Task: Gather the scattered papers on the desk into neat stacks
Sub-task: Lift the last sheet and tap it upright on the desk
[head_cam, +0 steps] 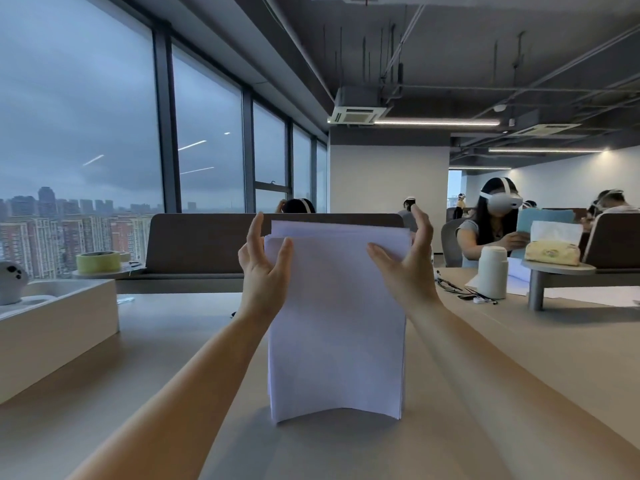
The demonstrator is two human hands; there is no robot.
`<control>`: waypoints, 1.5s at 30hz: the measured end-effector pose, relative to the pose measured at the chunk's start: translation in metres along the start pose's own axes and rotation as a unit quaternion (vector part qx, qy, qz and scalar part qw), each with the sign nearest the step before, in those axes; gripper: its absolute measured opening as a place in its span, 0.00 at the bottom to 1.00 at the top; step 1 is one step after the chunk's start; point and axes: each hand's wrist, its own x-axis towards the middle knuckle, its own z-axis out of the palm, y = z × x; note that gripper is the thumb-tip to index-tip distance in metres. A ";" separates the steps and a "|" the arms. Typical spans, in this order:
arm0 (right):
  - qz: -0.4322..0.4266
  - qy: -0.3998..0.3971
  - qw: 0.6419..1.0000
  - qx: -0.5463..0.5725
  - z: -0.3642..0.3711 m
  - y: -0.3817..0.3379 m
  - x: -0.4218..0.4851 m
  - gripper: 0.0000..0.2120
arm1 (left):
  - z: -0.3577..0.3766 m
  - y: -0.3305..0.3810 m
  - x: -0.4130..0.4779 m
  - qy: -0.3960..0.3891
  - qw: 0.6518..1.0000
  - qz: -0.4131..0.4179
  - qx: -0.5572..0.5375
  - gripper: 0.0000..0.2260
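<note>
A stack of white papers (pixel 336 323) stands upright on its bottom edge on the beige desk (pixel 519 375), bowed slightly at the base. A few sheets stick up a little higher at the back. My left hand (pixel 265 268) is at the stack's upper left edge, thumb lying on the front sheet and fingers straight up beside the edge. My right hand (pixel 407 265) mirrors it at the upper right edge, thumb on the front and fingers extended upward alongside.
A white box (pixel 52 327) holding a controller (pixel 12 282) sits at the left. A tape roll (pixel 98 262) lies behind it. A brown divider (pixel 194 244) runs across the back. To the right are a white paper-towel roll (pixel 491 271), cables (pixel 460 292), a tissue pack (pixel 552 251) and seated people.
</note>
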 end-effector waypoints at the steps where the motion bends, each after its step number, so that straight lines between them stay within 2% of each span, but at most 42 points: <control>1: -0.012 0.004 1.000 -0.029 -0.001 -0.002 0.000 0.38 | -0.001 0.001 0.001 -0.008 1.000 0.009 0.020 0.25; 3: -0.029 0.005 0.997 -0.077 -0.001 -0.008 0.000 0.36 | -0.003 0.002 0.004 -0.020 0.998 0.022 0.057 0.24; 6: -0.024 0.002 0.993 -0.117 0.000 -0.011 0.003 0.21 | -0.003 0.002 0.007 -0.032 0.995 0.006 0.093 0.18; 8: -0.013 0.012 0.993 -0.117 0.002 -0.009 0.006 0.11 | -0.003 0.002 0.008 -0.018 0.995 -0.008 0.094 0.15; 10: -0.002 0.016 0.996 -0.091 0.003 -0.010 0.009 0.07 | -0.003 0.002 0.009 0.003 0.997 -0.024 0.078 0.14; 15: 0.064 0.019 0.998 -0.017 -0.001 -0.013 0.011 0.12 | 0.005 0.011 0.009 0.032 0.997 -0.075 0.013 0.15; 18: 0.080 0.021 0.997 0.000 -0.006 -0.015 0.004 0.15 | 0.006 0.008 0.008 0.017 0.997 -0.075 -0.014 0.13; 21: 0.181 0.012 0.981 0.065 -0.008 -0.023 0.007 0.18 | 0.006 0.006 0.005 -0.020 0.997 -0.051 -0.045 0.08; 24: 0.256 0.001 0.960 0.115 -0.003 -0.031 0.014 0.13 | 0.012 0.013 0.005 0.024 0.995 -0.072 -0.069 0.07; 28: 0.261 0.034 0.960 0.097 0.003 -0.030 0.013 0.11 | 0.018 0.021 0.008 0.089 0.982 -0.126 -0.111 0.10; 34: 0.302 -0.013 0.949 0.092 -0.004 -0.034 0.021 0.09 | 0.010 0.025 0.022 0.057 0.970 -0.210 -0.108 0.11; 39: 0.273 -0.014 0.960 0.060 -0.008 -0.031 0.022 0.09 | 0.011 0.022 0.023 0.065 0.974 -0.196 -0.089 0.10; 42: 0.264 -0.017 0.962 0.067 -0.010 -0.035 0.022 0.14 | 0.008 0.026 0.022 0.063 0.972 -0.207 -0.093 0.12; 45: 0.269 -0.036 0.957 0.105 -0.010 -0.030 0.020 0.12 | 0.005 0.027 0.022 0.045 0.970 -0.219 -0.094 0.16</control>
